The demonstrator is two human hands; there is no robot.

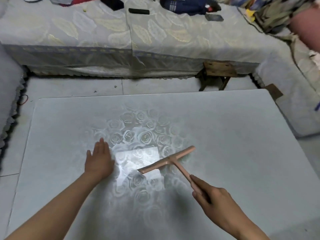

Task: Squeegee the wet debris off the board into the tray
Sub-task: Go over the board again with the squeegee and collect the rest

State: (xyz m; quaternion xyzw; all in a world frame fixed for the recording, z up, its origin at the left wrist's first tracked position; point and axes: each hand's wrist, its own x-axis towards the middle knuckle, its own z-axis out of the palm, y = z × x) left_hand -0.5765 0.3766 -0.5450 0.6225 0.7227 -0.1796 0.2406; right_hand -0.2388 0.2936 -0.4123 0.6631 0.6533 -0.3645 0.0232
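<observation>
A large grey board [233, 144] with a faint rose pattern fills the lower view. A pink T-shaped squeegee [168, 160] lies with its blade on the board near the middle, over a bright reflective patch. My right hand [211, 198] grips the lower end of its handle. My left hand [99, 161] rests flat on the board with straight fingers, just left of the bright patch. I see no tray, and no debris stands out on the board.
A bed [103, 35] with a leaf-patterned cover runs across the back, with a dark phone [139, 11] and clothes on it. A small wooden stool [219, 73] stands on the tiled floor beyond the board. Covered furniture flanks both sides.
</observation>
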